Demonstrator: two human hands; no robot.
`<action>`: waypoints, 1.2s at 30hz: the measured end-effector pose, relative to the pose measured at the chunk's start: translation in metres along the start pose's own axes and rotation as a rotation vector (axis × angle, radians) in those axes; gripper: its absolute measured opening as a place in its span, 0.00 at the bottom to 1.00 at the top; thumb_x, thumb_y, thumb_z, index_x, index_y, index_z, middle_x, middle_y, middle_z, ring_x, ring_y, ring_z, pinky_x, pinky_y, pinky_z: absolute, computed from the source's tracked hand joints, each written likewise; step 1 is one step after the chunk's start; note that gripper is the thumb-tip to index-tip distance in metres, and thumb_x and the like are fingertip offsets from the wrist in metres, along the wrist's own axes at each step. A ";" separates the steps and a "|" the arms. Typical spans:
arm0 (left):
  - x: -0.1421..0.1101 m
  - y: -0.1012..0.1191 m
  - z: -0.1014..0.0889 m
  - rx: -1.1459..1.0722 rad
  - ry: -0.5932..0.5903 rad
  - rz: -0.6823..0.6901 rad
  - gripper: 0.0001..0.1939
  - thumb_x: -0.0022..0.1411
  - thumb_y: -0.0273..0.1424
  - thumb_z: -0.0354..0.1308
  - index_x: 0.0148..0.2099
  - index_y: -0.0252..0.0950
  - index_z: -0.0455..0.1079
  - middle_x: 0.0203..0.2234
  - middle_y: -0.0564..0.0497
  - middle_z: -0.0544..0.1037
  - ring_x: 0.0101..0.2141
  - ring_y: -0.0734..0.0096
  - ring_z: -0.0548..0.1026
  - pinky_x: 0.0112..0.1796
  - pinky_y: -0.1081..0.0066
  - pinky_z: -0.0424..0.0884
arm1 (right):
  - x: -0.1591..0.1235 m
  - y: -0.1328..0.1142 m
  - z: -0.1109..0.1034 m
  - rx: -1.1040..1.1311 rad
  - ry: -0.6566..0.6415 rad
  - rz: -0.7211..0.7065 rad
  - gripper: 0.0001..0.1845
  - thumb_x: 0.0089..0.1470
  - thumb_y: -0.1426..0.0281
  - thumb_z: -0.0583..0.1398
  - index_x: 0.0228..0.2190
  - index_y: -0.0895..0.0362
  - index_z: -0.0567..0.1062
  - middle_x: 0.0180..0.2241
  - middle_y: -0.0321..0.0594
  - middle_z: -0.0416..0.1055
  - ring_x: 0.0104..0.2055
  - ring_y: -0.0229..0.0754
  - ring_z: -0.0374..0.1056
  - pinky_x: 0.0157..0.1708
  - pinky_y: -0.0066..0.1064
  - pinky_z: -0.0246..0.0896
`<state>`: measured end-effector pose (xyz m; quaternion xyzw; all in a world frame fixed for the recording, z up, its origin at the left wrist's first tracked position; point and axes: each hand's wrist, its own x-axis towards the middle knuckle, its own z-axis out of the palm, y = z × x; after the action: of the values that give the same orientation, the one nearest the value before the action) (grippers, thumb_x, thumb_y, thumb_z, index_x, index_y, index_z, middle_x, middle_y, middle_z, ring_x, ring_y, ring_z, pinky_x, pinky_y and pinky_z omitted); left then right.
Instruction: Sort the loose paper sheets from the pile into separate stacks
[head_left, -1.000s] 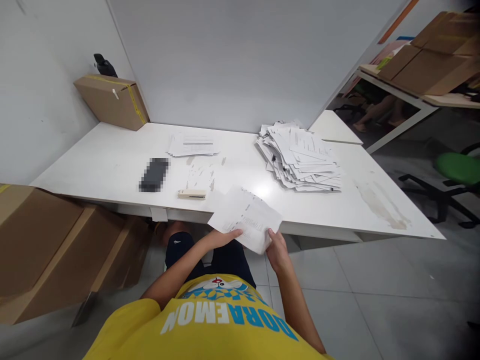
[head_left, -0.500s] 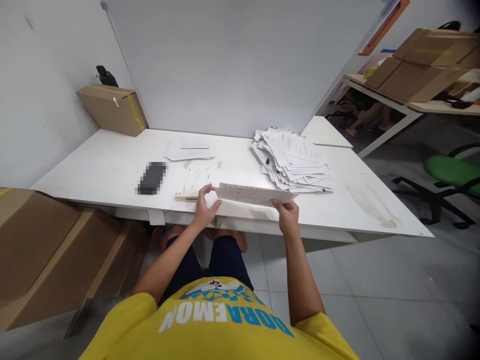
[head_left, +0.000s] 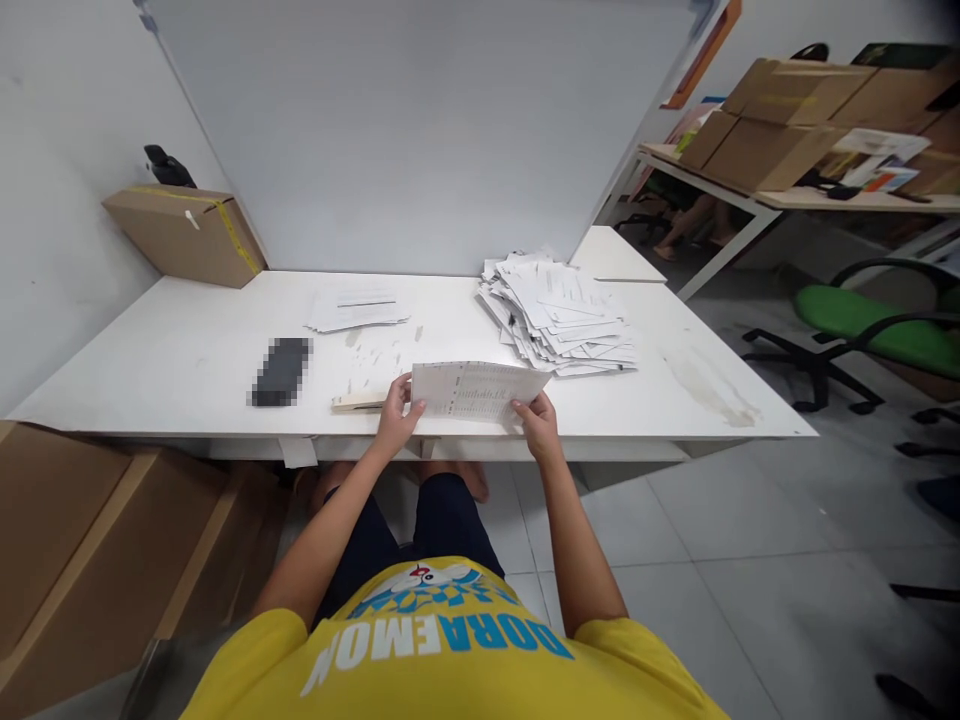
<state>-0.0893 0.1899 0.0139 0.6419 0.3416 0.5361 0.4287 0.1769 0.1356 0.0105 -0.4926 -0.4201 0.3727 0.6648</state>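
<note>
Printed paper sheets [head_left: 480, 390] stand tilted between my hands, over the desk's front edge. My left hand [head_left: 397, 415] pinches their left side, thumb in front and fingers behind. At the right side, my right hand [head_left: 537, 420] grips them the same way. How many sheets there are I cannot tell. Just left of my left hand lies a cream stapler [head_left: 357, 402], partly hidden by that hand. A large untidy stack of papers [head_left: 559, 315] rests behind and to the right of my right hand. A smaller pile of papers [head_left: 356, 310] lies farther back on the left.
The white desk [head_left: 180, 365] backs onto a grey partition [head_left: 420, 140]. A pixelated dark object [head_left: 280, 372] lies left of the stapler. A cardboard box [head_left: 184, 235] leans at the back left; more cartons [head_left: 67, 540] stand below left. A green chair [head_left: 870, 325] is at right.
The sheets rose from near my lap to above the desk edge, were held almost edge-on, then tipped to face me. My left hand shifted to their left side. The view turned right.
</note>
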 end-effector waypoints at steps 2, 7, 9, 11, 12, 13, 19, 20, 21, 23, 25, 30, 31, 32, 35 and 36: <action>-0.001 0.003 -0.002 0.019 -0.027 -0.046 0.23 0.61 0.47 0.59 0.52 0.36 0.67 0.42 0.45 0.75 0.44 0.63 0.74 0.48 0.64 0.69 | 0.000 -0.001 -0.001 0.021 -0.008 0.011 0.27 0.43 0.56 0.68 0.45 0.53 0.75 0.45 0.43 0.78 0.52 0.50 0.71 0.55 0.45 0.63; 0.001 0.013 -0.004 0.104 -0.008 -0.130 0.17 0.55 0.47 0.63 0.35 0.37 0.71 0.29 0.51 0.75 0.35 0.64 0.72 0.40 0.66 0.69 | 0.002 -0.006 -0.003 0.026 -0.056 0.072 0.28 0.42 0.54 0.68 0.44 0.53 0.75 0.46 0.43 0.78 0.50 0.50 0.72 0.53 0.42 0.64; 0.002 0.018 -0.003 0.109 0.035 -0.152 0.17 0.53 0.46 0.65 0.32 0.37 0.70 0.26 0.53 0.73 0.33 0.65 0.72 0.38 0.68 0.69 | 0.003 -0.009 -0.004 0.013 -0.102 0.102 0.30 0.42 0.53 0.68 0.45 0.54 0.75 0.47 0.44 0.78 0.50 0.50 0.72 0.53 0.42 0.64; 0.001 0.025 -0.001 0.119 0.064 -0.167 0.17 0.53 0.45 0.65 0.29 0.37 0.68 0.23 0.54 0.71 0.32 0.66 0.71 0.36 0.69 0.68 | 0.004 -0.012 -0.004 -0.018 -0.156 0.110 0.30 0.44 0.52 0.67 0.47 0.54 0.74 0.48 0.43 0.77 0.50 0.50 0.71 0.53 0.42 0.64; -0.002 0.028 0.001 0.135 0.088 -0.174 0.17 0.54 0.44 0.65 0.27 0.38 0.67 0.21 0.55 0.69 0.30 0.67 0.70 0.35 0.70 0.67 | 0.004 -0.014 -0.004 -0.044 -0.179 0.106 0.29 0.46 0.52 0.66 0.47 0.53 0.74 0.48 0.43 0.77 0.50 0.49 0.71 0.53 0.42 0.64; -0.007 0.032 0.003 0.158 0.125 -0.181 0.17 0.55 0.44 0.64 0.26 0.38 0.65 0.20 0.55 0.68 0.29 0.68 0.70 0.34 0.70 0.67 | 0.003 -0.016 -0.004 -0.079 -0.201 0.101 0.28 0.47 0.52 0.66 0.47 0.53 0.74 0.48 0.42 0.77 0.50 0.49 0.71 0.53 0.42 0.64; -0.070 0.048 0.015 0.129 0.350 -0.325 0.14 0.61 0.42 0.59 0.40 0.36 0.72 0.36 0.48 0.79 0.38 0.62 0.76 0.39 0.68 0.70 | -0.024 -0.030 -0.003 -0.318 -0.323 0.235 0.32 0.50 0.56 0.65 0.55 0.53 0.71 0.43 0.41 0.78 0.42 0.49 0.72 0.42 0.41 0.68; -0.081 0.047 0.015 0.091 0.364 -0.366 0.15 0.60 0.42 0.59 0.43 0.35 0.72 0.39 0.46 0.80 0.40 0.61 0.77 0.39 0.68 0.71 | -0.032 -0.031 -0.003 -0.337 -0.314 0.276 0.33 0.50 0.56 0.64 0.57 0.52 0.70 0.40 0.41 0.78 0.40 0.48 0.72 0.39 0.40 0.69; -0.091 0.046 0.014 0.055 0.373 -0.406 0.17 0.59 0.42 0.60 0.46 0.35 0.72 0.40 0.45 0.81 0.41 0.60 0.77 0.39 0.68 0.72 | -0.040 -0.032 -0.004 -0.345 -0.298 0.310 0.35 0.50 0.56 0.64 0.58 0.52 0.68 0.38 0.40 0.78 0.38 0.48 0.72 0.37 0.39 0.69; -0.105 0.042 0.010 0.001 0.373 -0.473 0.22 0.58 0.42 0.61 0.51 0.35 0.71 0.38 0.45 0.81 0.39 0.59 0.79 0.36 0.68 0.73 | -0.055 -0.030 -0.006 -0.327 -0.265 0.351 0.36 0.51 0.56 0.64 0.60 0.52 0.67 0.36 0.40 0.77 0.36 0.47 0.72 0.34 0.38 0.68; -0.114 0.038 0.003 -0.033 0.357 -0.511 0.27 0.59 0.42 0.61 0.56 0.35 0.69 0.34 0.46 0.82 0.34 0.62 0.79 0.32 0.70 0.72 | -0.068 -0.025 -0.008 -0.284 -0.239 0.377 0.37 0.51 0.55 0.64 0.60 0.52 0.66 0.36 0.42 0.77 0.37 0.48 0.72 0.34 0.38 0.69; -0.113 0.037 -0.010 -0.010 0.361 -0.497 0.26 0.60 0.41 0.60 0.58 0.36 0.67 0.30 0.49 0.81 0.29 0.66 0.77 0.28 0.73 0.70 | -0.083 -0.011 -0.001 -0.218 -0.133 0.402 0.41 0.49 0.52 0.65 0.61 0.52 0.64 0.41 0.46 0.77 0.41 0.50 0.72 0.39 0.43 0.70; -0.111 0.038 -0.011 0.006 0.363 -0.490 0.25 0.60 0.41 0.60 0.57 0.36 0.69 0.29 0.49 0.80 0.29 0.67 0.77 0.28 0.73 0.69 | -0.084 -0.010 0.001 -0.208 -0.113 0.398 0.42 0.48 0.52 0.65 0.61 0.52 0.64 0.41 0.46 0.76 0.41 0.50 0.72 0.39 0.44 0.70; -0.109 0.039 -0.011 0.017 0.361 -0.483 0.23 0.60 0.41 0.60 0.56 0.36 0.70 0.29 0.49 0.80 0.29 0.67 0.77 0.27 0.73 0.69 | -0.084 -0.009 0.004 -0.202 -0.098 0.392 0.43 0.48 0.52 0.65 0.62 0.53 0.63 0.41 0.46 0.77 0.41 0.50 0.72 0.40 0.44 0.70; -0.102 0.042 -0.013 0.028 0.356 -0.457 0.22 0.60 0.40 0.59 0.54 0.36 0.72 0.30 0.48 0.81 0.31 0.66 0.78 0.29 0.73 0.70 | -0.081 -0.012 0.009 -0.204 -0.093 0.373 0.45 0.48 0.52 0.65 0.63 0.54 0.62 0.42 0.47 0.77 0.41 0.51 0.72 0.41 0.46 0.70; -0.101 0.042 -0.013 0.028 0.356 -0.454 0.22 0.60 0.39 0.60 0.54 0.35 0.72 0.31 0.47 0.81 0.31 0.66 0.78 0.30 0.73 0.71 | -0.080 -0.013 0.011 -0.206 -0.099 0.371 0.45 0.48 0.52 0.65 0.63 0.54 0.61 0.43 0.47 0.76 0.42 0.51 0.72 0.41 0.46 0.70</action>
<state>-0.1226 0.0854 0.0129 0.4505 0.5538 0.5258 0.4624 0.1384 0.0631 0.0095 -0.6079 -0.3903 0.4674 0.5096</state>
